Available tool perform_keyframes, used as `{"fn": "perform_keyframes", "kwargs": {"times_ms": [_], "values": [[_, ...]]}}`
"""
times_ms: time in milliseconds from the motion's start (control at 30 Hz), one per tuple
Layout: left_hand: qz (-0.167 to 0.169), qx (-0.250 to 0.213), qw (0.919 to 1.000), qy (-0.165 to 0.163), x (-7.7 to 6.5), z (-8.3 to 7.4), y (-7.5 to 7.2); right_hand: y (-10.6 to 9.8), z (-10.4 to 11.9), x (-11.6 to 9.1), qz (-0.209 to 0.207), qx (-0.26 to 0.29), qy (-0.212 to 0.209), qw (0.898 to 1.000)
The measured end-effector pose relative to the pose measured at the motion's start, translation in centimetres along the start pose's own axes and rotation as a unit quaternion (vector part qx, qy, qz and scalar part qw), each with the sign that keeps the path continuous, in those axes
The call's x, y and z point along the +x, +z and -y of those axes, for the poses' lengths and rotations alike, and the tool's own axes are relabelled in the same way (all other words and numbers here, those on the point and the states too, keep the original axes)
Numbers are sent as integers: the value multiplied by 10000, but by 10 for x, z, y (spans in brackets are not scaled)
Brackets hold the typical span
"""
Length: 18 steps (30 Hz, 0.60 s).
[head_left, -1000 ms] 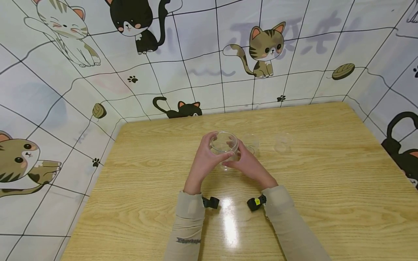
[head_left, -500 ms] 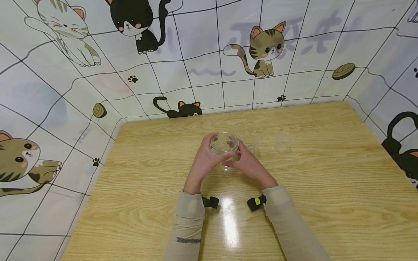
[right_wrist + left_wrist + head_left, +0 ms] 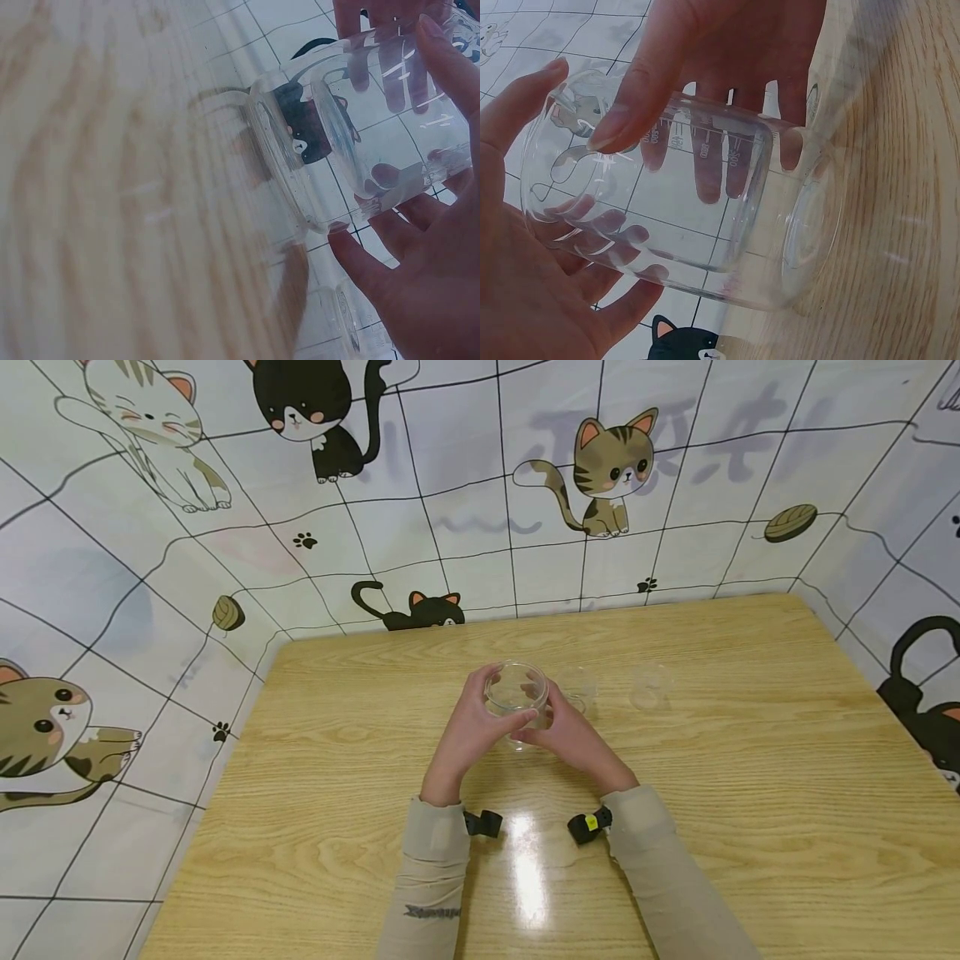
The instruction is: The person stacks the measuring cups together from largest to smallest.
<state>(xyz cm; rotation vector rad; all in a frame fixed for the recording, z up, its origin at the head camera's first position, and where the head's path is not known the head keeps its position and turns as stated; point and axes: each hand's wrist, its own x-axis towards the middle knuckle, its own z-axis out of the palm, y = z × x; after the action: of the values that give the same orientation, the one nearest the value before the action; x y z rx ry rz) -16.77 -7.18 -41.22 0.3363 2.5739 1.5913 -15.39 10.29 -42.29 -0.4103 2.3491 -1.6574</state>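
Observation:
A clear glass beaker (image 3: 516, 687) with white printed graduation marks stands on the table, rim up. My left hand (image 3: 476, 714) grips its left side, thumb across the near wall. From the right, my right hand (image 3: 570, 731) holds the same beaker, with its thumb near the left thumb. In the left wrist view the beaker (image 3: 705, 195) shows a second curved line inside, above the base; whether that is liquid or another glass wall cannot be told. The beaker's base (image 3: 281, 161) appears close to the wood in the right wrist view.
Just right of the beaker sits another clear glass vessel (image 3: 581, 683), partly behind my right hand. Farther right stands another faint clear vessel (image 3: 650, 689). The wooden table (image 3: 337, 752) meets a cat-patterned backdrop (image 3: 465, 543) at the back and sides.

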Motion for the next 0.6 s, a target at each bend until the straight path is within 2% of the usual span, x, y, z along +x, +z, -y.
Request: {"fn": "perform_keyframes", "kwargs": {"times_ms": [333, 600], "values": [[184, -42, 9997, -137, 1, 1, -1, 0, 0, -1, -17, -1, -28, 10000], [229, -149, 9996, -66, 0, 1, -2, 1, 1, -1, -35, -63, 5, 10000]]}}
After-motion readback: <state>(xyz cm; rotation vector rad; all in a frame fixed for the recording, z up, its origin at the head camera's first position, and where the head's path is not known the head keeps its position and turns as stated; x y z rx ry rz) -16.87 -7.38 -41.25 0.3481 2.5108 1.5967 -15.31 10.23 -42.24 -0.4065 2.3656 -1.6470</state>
